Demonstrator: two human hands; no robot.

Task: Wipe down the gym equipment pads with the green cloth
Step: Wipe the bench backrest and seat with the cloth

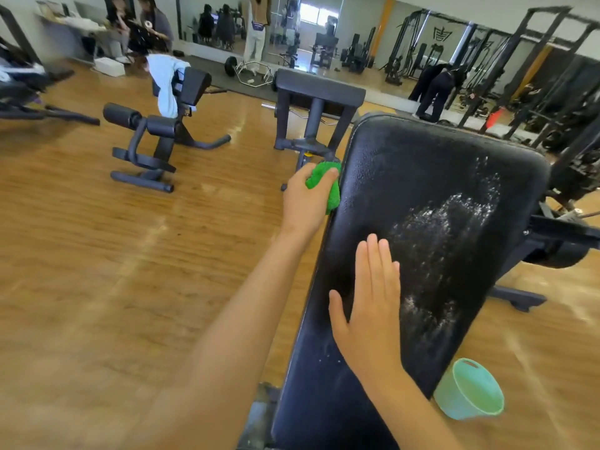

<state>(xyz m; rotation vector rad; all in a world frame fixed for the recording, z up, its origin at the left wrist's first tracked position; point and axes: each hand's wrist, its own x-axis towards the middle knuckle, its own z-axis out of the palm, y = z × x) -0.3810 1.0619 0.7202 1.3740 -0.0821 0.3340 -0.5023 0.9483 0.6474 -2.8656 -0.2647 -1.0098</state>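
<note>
The left hand (305, 203) has its fingers curled round the bunched green cloth (324, 183), pressing it against the nine o'clock edge of the black bench pad (406, 177), near the pad's far end. The right hand (370, 306) lies flat on the pad toward six o'clock, fingers straight and together, thumb spread, gripping nothing. Between the hands and out toward three o'clock the pad's surface carries a patchy white film (448, 228), thickest in the middle; the rest looks dark and slightly glossy. A pale teal tub (467, 391) sits on the floor at five o'clock, just beside the pad. The wooden plank floor (97, 254) spreads to nine o'clock. At ten o'clock stands a black padded bench (156, 138) with a light garment (165, 82) draped over it. A wall mirror (357, 27) runs across twelve o'clock, and black racks (535, 76) fill two o'clock
</note>
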